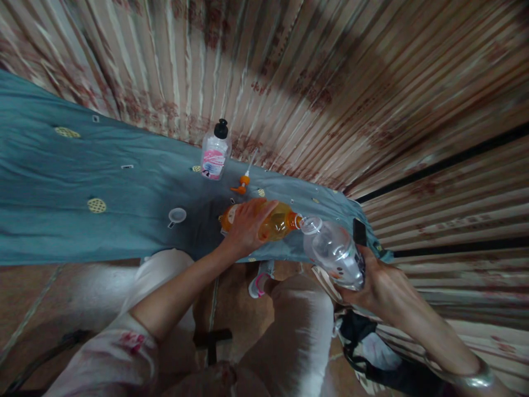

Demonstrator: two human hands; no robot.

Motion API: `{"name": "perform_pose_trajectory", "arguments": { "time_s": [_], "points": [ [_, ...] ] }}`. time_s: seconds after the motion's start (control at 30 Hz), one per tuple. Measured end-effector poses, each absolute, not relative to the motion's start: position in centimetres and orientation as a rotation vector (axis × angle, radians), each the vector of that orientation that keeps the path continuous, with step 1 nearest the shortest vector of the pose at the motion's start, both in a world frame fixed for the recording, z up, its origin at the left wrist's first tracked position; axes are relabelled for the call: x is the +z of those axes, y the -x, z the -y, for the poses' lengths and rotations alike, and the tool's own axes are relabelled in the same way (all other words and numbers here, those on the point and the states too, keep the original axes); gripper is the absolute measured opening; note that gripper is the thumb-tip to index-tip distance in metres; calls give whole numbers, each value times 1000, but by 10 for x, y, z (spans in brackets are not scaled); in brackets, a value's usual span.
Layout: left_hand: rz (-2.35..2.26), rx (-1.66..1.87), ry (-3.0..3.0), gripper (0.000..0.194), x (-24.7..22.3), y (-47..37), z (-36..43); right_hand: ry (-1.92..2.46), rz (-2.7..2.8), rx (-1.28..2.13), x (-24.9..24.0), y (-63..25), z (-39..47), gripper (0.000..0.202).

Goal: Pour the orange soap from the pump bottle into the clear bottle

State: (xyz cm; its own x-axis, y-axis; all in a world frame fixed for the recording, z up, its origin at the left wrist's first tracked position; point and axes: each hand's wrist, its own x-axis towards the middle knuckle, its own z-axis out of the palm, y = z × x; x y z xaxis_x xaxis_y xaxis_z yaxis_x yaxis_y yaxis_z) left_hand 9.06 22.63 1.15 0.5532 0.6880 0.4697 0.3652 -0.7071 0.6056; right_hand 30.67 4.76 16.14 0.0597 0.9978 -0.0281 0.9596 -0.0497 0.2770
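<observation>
Curling fingers (248, 211) over an orange bottle (279, 221), left hand (245, 229) lies palm-down, right hand (370, 282) grasping a clear bottle (332, 248).

Glossy plastic bottle (328, 245), matt cloth (136, 190), metal bangle (477, 379)

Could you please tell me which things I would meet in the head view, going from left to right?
Small round white object, bottle with black cap, orange bottle, clear bottle, right hand.

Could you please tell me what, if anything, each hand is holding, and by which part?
The left hand holds the orange bottle around its body; the right hand holds the clear bottle near its base.
</observation>
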Motion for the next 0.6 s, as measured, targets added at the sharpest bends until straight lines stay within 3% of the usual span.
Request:
{"name": "perform_pose_trajectory", "arguments": {
  "time_s": [0.6],
  "points": [
    [-849,1003,-2327,80,9,-91,-226,-2115,-1936,259,164,-302,-49,67]
  ]
}}
